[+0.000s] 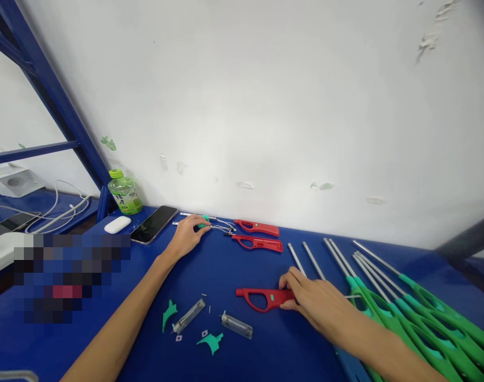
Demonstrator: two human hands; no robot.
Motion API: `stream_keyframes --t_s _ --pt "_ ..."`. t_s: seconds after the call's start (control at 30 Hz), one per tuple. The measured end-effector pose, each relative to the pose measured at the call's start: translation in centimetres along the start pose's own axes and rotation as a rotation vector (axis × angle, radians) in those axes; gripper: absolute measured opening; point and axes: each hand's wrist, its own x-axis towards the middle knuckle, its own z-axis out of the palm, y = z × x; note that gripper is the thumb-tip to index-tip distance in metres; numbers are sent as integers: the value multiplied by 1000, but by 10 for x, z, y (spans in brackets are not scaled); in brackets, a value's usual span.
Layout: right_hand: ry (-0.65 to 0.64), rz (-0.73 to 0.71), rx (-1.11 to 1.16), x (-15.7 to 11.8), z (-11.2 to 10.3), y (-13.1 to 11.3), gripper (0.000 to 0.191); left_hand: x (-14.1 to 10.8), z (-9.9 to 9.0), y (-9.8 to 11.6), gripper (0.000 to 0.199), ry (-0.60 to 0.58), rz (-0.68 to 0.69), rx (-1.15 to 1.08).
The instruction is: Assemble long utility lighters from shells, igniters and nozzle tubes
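My left hand is at the back of the blue table, its thumb and fingers pinched on a small green part beside metal tubes with thin wires. To its right lie two red lighter casings, one behind the other. My right hand grips the right end of another red lighter casing, low over the table. Between my arms lie two clear fuel tanks, two green triggers and tiny loose pieces.
Several green lighters with metal tubes fan out at the right, under and beyond my right forearm. A phone, a white case and a green-capped bottle stand at the back left. A white wall rises behind.
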Motion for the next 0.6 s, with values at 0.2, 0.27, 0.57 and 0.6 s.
stream_keyframes --t_s 0.2,0.27,0.57,0.6 --pt "-5 1 79 7 -1 0 8 0 -2 0 34 -5 -9 -19" --pt "10 16 86 9 -1 0 7 -1 -2 -1 34 -11 -13 -25" --pt "26 72 71 16 0 -5 23 -2 -2 -2 34 -3 -33 -28" --pt "20 73 71 18 1 -5 20 -2 -2 -2 33 -4 -33 -27"
